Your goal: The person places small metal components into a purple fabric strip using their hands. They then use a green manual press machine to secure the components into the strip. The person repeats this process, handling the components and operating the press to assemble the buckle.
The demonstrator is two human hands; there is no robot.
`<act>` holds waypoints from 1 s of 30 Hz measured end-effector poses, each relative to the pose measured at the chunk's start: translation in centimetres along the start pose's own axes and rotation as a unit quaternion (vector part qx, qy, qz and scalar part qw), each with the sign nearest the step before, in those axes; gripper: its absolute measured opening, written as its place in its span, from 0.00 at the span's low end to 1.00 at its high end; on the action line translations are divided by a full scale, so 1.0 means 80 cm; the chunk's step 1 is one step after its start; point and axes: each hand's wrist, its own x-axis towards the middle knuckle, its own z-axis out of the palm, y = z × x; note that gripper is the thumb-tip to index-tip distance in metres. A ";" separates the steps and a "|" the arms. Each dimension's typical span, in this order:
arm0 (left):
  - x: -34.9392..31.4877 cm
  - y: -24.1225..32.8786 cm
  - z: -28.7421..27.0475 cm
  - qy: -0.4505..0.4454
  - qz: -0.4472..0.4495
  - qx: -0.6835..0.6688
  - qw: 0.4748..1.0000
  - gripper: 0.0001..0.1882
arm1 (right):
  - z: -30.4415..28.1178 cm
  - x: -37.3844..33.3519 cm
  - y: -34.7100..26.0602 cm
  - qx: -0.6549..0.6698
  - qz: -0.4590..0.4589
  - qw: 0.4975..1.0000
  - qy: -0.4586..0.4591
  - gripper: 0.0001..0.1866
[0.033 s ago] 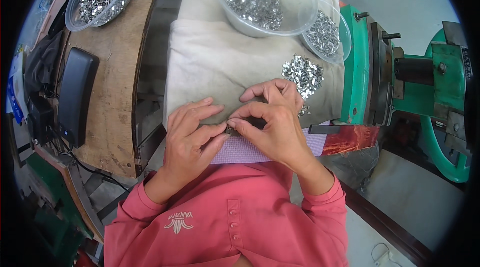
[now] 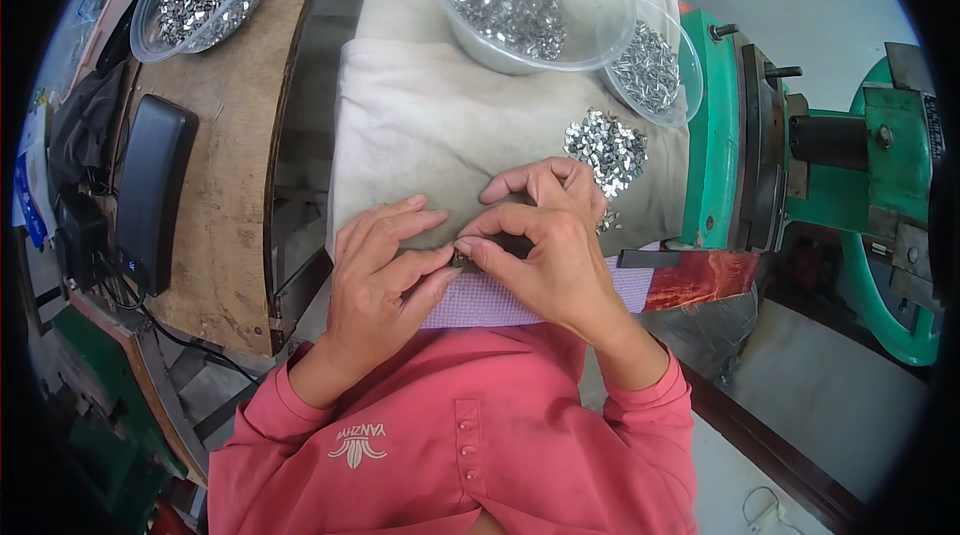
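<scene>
My left hand (image 2: 378,273) and my right hand (image 2: 548,240) meet at the near edge of a pale cloth (image 2: 400,125). Thumb and forefinger of each are pinched on a tiny dark metal piece (image 2: 460,258), mostly covered by the fingertips. The other fingers of both hands are loosely bent. Just beyond my right hand, a loose heap of small shiny metal pieces (image 2: 606,153) lies on the cloth. Farther back stand a large clear plastic bowl (image 2: 590,40) partly filled with similar bits and a smaller clear bowl (image 2: 690,100) of slim silvery metal parts.
A green machine (image 2: 708,135) with a handwheel (image 2: 860,285) stands on the right. To the left, a wooden bench (image 2: 225,135) carries a black box-shaped device (image 2: 155,195) with cables and another clear bowl (image 2: 145,35) of metal bits. Checked purple fabric (image 2: 630,285) borders the cloth's near side.
</scene>
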 end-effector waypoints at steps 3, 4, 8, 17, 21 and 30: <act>0.000 -0.001 -0.001 -0.004 0.002 0.000 1.000 0.12 | -0.005 0.002 0.001 0.007 -0.001 1.000 0.016 0.05; 0.000 0.000 -0.002 -0.005 0.000 0.001 1.000 0.12 | -0.010 0.003 0.005 0.017 -0.006 0.999 0.031 0.05; -0.001 0.000 -0.002 -0.006 -0.002 -0.002 1.000 0.15 | -0.050 0.012 0.014 0.003 0.003 0.991 0.130 0.05; 0.001 0.005 0.002 -0.007 -0.012 0.023 1.000 0.17 | -0.116 0.054 0.091 -0.240 -0.008 0.918 0.317 0.06; 0.003 0.005 0.001 -0.013 -0.019 0.021 1.000 0.16 | -0.110 0.019 0.078 -0.212 -0.012 0.927 0.310 0.07; 0.002 0.005 -0.004 -0.033 -0.011 0.014 0.999 0.14 | -0.053 -0.123 0.076 -0.040 0.085 0.933 0.349 0.08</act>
